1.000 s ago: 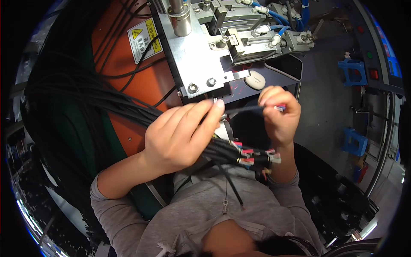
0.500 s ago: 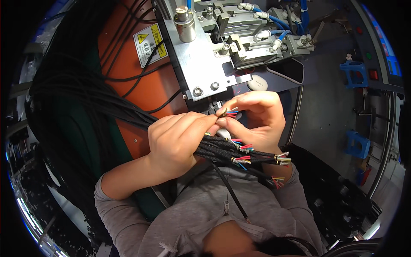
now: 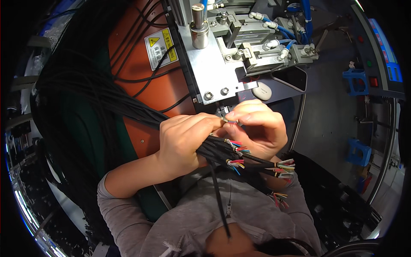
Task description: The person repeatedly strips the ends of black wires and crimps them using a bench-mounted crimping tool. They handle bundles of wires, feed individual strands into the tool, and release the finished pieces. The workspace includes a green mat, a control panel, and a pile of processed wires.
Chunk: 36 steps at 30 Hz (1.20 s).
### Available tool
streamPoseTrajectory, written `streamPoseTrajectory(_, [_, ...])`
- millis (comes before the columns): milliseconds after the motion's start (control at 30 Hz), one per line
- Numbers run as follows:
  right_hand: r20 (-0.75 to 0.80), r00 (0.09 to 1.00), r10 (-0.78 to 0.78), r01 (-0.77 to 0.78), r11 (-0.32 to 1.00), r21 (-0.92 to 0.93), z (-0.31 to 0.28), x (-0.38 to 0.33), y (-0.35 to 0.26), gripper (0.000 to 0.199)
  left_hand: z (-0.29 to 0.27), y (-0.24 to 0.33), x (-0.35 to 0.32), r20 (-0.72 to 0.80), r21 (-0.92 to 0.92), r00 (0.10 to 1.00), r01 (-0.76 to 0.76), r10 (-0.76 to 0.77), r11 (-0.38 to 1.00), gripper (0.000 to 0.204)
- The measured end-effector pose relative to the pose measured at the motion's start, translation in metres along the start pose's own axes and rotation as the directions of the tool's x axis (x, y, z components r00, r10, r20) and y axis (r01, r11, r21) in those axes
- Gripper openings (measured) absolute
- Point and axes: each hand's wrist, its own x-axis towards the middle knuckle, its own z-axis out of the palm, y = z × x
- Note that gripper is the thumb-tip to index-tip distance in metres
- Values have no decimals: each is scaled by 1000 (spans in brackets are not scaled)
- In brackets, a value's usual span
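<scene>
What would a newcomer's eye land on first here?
Likely the bundle of black cables at the centre, held in the left hand, its ends bursting into coloured wires. Just above, the right hand pinches one cable's wire ends. Beyond the hands, a bright metal plate gleams at the top.

A smartphone [image 3: 291, 79] was seen on the dark tabletop [image 3: 280, 95], near a white rounded case [image 3: 262, 91]. A yellow-and-white warning label [image 3: 161, 49] was stuck on an orange surface [image 3: 147, 100]. Two blue stools [image 3: 358, 152] were set on the grey floor [image 3: 325, 128], well apart. A green button [image 3: 369, 64] and red switch [image 3: 373, 81] were mounted beside a lit screen [image 3: 386, 55].
</scene>
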Motion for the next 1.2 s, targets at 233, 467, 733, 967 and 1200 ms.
streamPoseTrajectory(233, [70, 997, 41, -20, 961, -274, -9, 8, -2, 25, 2, 4, 1, -12, -60, 997, 79, -79, 995, 15])
streamPoseTrajectory(467, [240, 914, 327, -261, 927, -267, -26, 16, -9, 15, -1, 4, 0, 1, 112, 1000, -14, 14, 994, 16])
streamPoseTrajectory(733, [61, 755, 652, -654, 756, 19, -19, 8, -17, 8, 2, 8, -3, 58, 384, 993, -119, 105, 916, 13])
streamPoseTrajectory(967, [47, 959, 281, -232, 868, -440, -14, 3, -8, 14, 5, 8, -7, 81, 483, 993, -111, 82, 868, 10])
streamPoseTrajectory(1200, [225, 830, 510, -358, 797, -486, -34, 14, -10, 11, 9, 6, -6, 147, 554, 984, -169, 104, 815, 8])
